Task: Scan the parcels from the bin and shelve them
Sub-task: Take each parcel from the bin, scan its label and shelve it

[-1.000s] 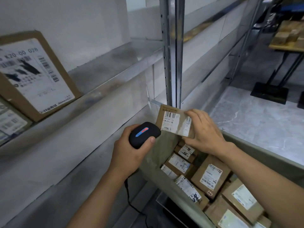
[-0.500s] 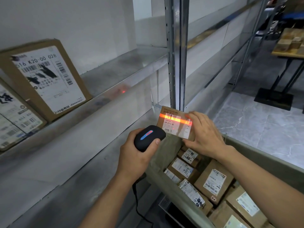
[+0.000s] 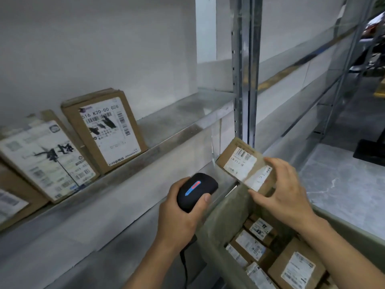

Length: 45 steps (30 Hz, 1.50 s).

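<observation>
The person stood close to the metal shelf (image 3: 166, 119), both hands raised over the near corner of the bin (image 3: 225, 230). The left hand (image 3: 179, 217) was wrapped around a black handheld scanner (image 3: 195, 190), thumb lying along its right side; a strip of blue and red light glowed on the scanner's top, and a dark cable hung down from under the wrist. Its nose pointed up and to the right, toward the small parcel (image 3: 243, 163).

That parcel, a flat brown cardboard box with a white barcode label facing the person, was held in the right hand (image 3: 283, 192). The fingers curled over its upper right edge and the thumb pressed its lower edge, so the box sat tilted, just in front of the upright steel post (image 3: 244, 69) of the racking and above the bin's rim. Scanner and parcel were near each other but apart.

Down in the bin lay more brown parcels (image 3: 295, 265) with white labels, packed side by side and overlapping. On the shelf to the left, a labelled box (image 3: 104, 130) leaned back against the white wall, and beside it, further left, a second box (image 3: 45, 159) leaned the same way, its label marked with black scrawl. To the right of the bin was pale marbled floor (image 3: 343, 184).
</observation>
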Motion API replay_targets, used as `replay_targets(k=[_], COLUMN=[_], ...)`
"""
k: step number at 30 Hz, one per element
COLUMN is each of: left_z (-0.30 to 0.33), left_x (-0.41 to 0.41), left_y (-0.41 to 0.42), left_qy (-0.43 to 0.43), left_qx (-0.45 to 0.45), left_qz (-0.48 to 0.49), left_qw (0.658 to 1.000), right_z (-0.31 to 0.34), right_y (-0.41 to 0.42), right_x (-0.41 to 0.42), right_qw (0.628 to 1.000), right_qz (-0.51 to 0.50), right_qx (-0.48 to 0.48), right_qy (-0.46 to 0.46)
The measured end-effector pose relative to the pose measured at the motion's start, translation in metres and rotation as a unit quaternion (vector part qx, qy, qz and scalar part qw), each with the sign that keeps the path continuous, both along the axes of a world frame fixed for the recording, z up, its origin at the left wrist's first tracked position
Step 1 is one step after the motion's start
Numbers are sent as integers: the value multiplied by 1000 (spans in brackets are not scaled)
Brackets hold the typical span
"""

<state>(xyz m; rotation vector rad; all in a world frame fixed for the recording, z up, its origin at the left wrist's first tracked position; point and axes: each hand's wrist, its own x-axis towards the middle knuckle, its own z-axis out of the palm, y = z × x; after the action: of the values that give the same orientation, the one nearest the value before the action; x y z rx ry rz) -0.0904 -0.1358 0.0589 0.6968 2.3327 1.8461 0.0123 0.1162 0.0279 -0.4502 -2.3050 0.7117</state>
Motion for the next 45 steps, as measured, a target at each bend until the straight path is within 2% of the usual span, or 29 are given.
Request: replay_targets(k=[5,11,16,26,41,45], left_z=[8,13,12,5,-9,-5], left_x=[-6,-12,-7,6,15,15], left_y=[-22,-46,-58,-106,-129,-120], left_qy=[11,29,25,6,-11,0], left_qx=[33,31,41,21,12,-1], left_qz=[56,98,131,188,184,170], left_qw=[998,994,990,982,983,985], right_z=[56,120,154,131,110,108], right_y=[-13,-37,-82,-140,-143,-130], right_x=[-8,-43,-98,-162,-173,-157], right_qw=[992,967,951,953,969,968], right_qz=[-11,31,65,120,150,157], right_qx=[-65,-138,-128,-164,-122,-139], right_qy=[103,214,273,227,156,137])
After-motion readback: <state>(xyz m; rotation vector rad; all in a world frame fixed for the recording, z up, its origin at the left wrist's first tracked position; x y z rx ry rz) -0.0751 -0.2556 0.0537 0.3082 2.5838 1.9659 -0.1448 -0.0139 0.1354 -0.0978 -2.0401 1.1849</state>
